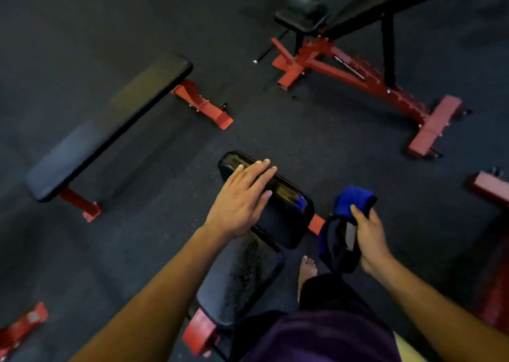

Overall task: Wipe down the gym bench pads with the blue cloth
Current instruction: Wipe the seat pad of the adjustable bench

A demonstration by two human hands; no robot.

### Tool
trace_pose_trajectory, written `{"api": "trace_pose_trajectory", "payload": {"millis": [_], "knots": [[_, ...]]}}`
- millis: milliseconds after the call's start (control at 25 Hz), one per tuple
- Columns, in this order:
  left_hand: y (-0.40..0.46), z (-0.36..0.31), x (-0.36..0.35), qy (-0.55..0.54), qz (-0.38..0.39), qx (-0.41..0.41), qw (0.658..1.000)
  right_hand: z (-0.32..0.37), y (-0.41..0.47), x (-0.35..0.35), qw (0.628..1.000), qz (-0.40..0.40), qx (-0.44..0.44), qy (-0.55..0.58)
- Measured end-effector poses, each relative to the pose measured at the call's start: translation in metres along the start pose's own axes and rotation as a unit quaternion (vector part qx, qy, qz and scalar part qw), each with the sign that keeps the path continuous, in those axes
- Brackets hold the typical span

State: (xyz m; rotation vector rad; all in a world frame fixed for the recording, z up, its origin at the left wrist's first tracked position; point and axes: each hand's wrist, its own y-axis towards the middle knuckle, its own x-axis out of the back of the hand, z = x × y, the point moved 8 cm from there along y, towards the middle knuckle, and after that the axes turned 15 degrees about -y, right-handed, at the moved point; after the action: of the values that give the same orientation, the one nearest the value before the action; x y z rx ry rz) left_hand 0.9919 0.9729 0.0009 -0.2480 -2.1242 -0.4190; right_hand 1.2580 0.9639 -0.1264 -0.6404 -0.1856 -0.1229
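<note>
Three benches on dark floor [82,251], left hand [239,196] flat on pad [283,213], right hand [369,235] gripping blue cloth [349,199]

The cloth [347,218] at lower right is bright blue with darker navy folds. The bench pads [264,204] at centre are glossy black, speckled grey lower down. The flat bench [107,127] at left is black on red-orange legs. The floor [82,17] is dark charcoal.
</note>
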Motion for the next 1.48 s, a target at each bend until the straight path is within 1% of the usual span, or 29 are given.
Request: {"api": "trace_pose_trajectory", "payload": {"millis": [40, 80, 160, 200, 240, 320, 360, 400, 480, 560, 600, 720, 800, 920, 1000, 1080, 1160, 1240, 1360, 1400, 1480], "knots": [[0.012, -0.005, -0.006, 0.011, 0.052, -0.037, 0.998, -0.007, 0.0, 0.001, 0.999, -0.014, -0.032, 0.034], [0.022, -0.008, -0.01, 0.022, 0.097, -0.066, 0.993, -0.007, -0.005, -0.001, 0.997, -0.022, -0.041, 0.056], [0.037, -0.011, -0.019, 0.049, 0.178, -0.131, 0.974, 0.001, -0.026, -0.009, 0.994, -0.033, -0.034, 0.096], [0.042, -0.012, -0.025, 0.068, 0.221, -0.183, 0.955, 0.006, -0.04, -0.016, 0.994, -0.037, -0.023, 0.099], [0.042, -0.011, -0.029, 0.086, 0.264, -0.248, 0.928, 0.013, -0.052, -0.029, 0.996, -0.035, -0.006, 0.084], [0.036, -0.009, -0.037, 0.099, 0.344, -0.382, 0.852, 0.019, -0.07, -0.065, 0.999, -0.024, 0.014, 0.034], [0.035, -0.007, -0.042, 0.097, 0.374, -0.435, 0.813, 0.018, -0.073, -0.079, 0.999, -0.033, 0.012, 0.033], [0.037, -0.006, -0.046, 0.098, 0.392, -0.475, 0.782, 0.017, -0.074, -0.089, 0.997, -0.058, 0.014, 0.048], [0.043, -0.002, -0.054, 0.105, 0.4, -0.519, 0.748, 0.014, -0.069, -0.099, 0.989, -0.11, 0.005, 0.097], [0.045, -0.002, -0.057, 0.102, 0.39, -0.532, 0.745, 0.0, -0.058, -0.097, 0.979, -0.151, -0.004, 0.135], [0.044, -0.002, -0.057, 0.098, 0.385, -0.538, 0.744, -0.014, -0.05, -0.096, 0.975, -0.162, -0.026, 0.152], [0.042, 0.002, -0.054, 0.097, 0.373, -0.551, 0.74, -0.069, -0.021, -0.104, 0.968, -0.138, -0.097, 0.184], [0.043, 0.001, -0.055, 0.096, 0.366, -0.554, 0.742, -0.092, -0.007, -0.107, 0.968, -0.117, -0.112, 0.192], [0.041, 0.002, -0.056, 0.101, 0.367, -0.551, 0.743, -0.088, -0.004, -0.108, 0.953, -0.108, -0.117, 0.256], [0.041, 0.002, -0.056, 0.102, 0.368, -0.553, 0.74, -0.061, -0.012, -0.107, 0.948, -0.138, -0.082, 0.275], [0.041, 0.001, -0.056, 0.098, 0.367, -0.553, 0.741, -0.031, -0.028, -0.105, 0.954, -0.169, -0.013, 0.247], [0.041, 0.0, -0.057, 0.101, 0.367, -0.552, 0.742, -0.02, -0.041, -0.102, 0.961, -0.209, 0.04, 0.177], [0.04, 0.002, -0.057, 0.109, 0.366, -0.553, 0.741, -0.039, -0.037, -0.1, 0.965, -0.224, 0.024, 0.133], [0.041, 0.001, -0.055, 0.112, 0.357, -0.556, 0.742, -0.076, -0.019, -0.104, 0.98, -0.167, -0.001, 0.107], [0.041, 0.0, -0.055, 0.112, 0.357, -0.556, 0.743, -0.083, -0.015, -0.105, 0.982, -0.151, -0.012, 0.109], [0.042, -0.001, -0.055, 0.112, 0.354, -0.556, 0.743, -0.087, -0.012, -0.106, 0.978, -0.15, -0.037, 0.14]]}}
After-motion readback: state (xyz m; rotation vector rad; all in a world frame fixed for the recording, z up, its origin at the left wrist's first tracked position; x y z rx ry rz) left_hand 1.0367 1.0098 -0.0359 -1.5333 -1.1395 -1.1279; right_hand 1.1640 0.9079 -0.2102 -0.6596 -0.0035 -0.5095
